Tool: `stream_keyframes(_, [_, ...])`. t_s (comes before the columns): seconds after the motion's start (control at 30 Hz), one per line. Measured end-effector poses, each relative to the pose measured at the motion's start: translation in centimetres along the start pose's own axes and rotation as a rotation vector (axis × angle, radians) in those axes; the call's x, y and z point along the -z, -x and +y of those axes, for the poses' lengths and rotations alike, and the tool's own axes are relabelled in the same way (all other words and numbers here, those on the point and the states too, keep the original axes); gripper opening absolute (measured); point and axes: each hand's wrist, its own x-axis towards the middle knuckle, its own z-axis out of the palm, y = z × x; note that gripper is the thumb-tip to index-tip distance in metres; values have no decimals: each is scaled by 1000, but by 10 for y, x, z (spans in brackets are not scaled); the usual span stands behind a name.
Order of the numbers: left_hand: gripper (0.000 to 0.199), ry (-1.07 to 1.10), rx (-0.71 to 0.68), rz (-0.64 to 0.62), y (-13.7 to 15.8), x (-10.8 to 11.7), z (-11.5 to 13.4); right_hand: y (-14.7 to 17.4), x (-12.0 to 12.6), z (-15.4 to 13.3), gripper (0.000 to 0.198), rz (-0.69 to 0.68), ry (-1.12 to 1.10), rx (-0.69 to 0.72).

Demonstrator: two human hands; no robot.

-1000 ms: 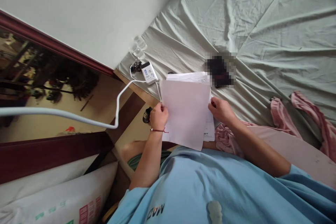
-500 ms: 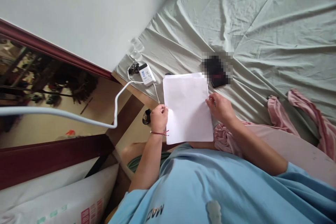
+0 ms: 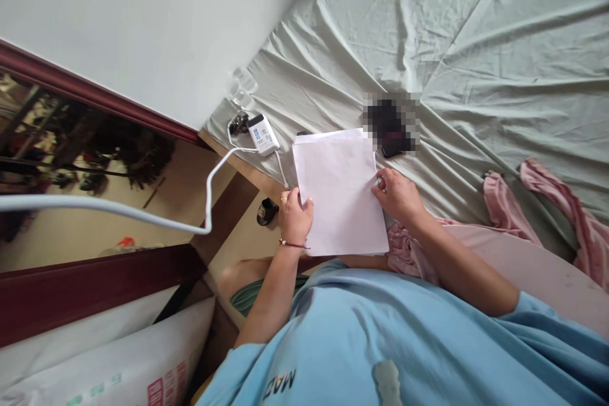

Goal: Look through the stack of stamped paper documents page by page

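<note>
A thin stack of white paper (image 3: 339,190) lies in front of me, its top sheet slightly out of line with those beneath at the far edge. My left hand (image 3: 295,219), with a ring and a red string bracelet, grips the stack's left side, thumb over the top sheet; the fingertips are partly hidden. At the right edge my right hand (image 3: 400,195) is closed in a pinch on the paper, fingers curled. Just beyond the stack's upper right corner is a dark phone-like object (image 3: 392,127), mostly blurred out.
A white adapter box (image 3: 263,134) with a white cable (image 3: 99,203) sits on the bed corner beside a clear plastic container (image 3: 242,89). Wrinkled pale sheet (image 3: 466,76) covers the bed. Pink cloth (image 3: 509,209) lies at right. A wall, reddish wooden frame (image 3: 95,292) and white sacks (image 3: 114,355) are left.
My left hand has shifted its hold, its thumb now farther over the paper and apart from the fingers. The top sheet has turned slightly. My right hand stays at the right edge.
</note>
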Motion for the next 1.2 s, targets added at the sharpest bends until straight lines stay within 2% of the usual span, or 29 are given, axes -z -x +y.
stream_keyframes(0.17, [23, 34, -4, 65, 1, 4, 2, -1, 2, -1, 31, -22, 0, -14])
stream_keyframes(0.27, [13, 175, 0, 92, 2, 5, 0, -1, 2, -2, 31, -21, -4, -19])
stream_keyframes(0.4, [19, 497, -53, 6, 8, 6, -4, -1, 2, 0, 31, -16, -24, -18])
stream_keyframes(0.53, [21, 569, -127, -66, 16, 7, -7, -3, 0, 3, 31, 5, -82, -20])
stream_keyframes(0.6, [21, 648, -105, -58, 18, 5, -8, -3, -1, 4, 33, 22, -144, -23])
stream_keyframes(0.7, [28, 910, -21, -33, 18, 1, -10, -4, -5, 5, 39, 83, -266, 4])
stream_keyframes(0.83, [38, 1231, 111, 38, 16, 2, -7, -5, -11, 8, 51, 251, -387, 78])
stream_keyframes(0.97, [43, 1407, 157, 36, 15, 10, -3, -6, -12, 11, 62, 370, -509, 105])
stream_keyframes(1.03, [48, 1454, 176, 8, 15, 14, -4, -5, -10, 9, 65, 331, -678, 117])
stream_keyframes(1.13, [53, 1477, 194, -56, 13, 19, -6, -2, -5, 2, 54, 62, -1064, 92])
stream_keyframes(1.2, [49, 1483, 212, -70, 11, 20, -9, 0, -4, -1, 47, -93, -1230, 26])
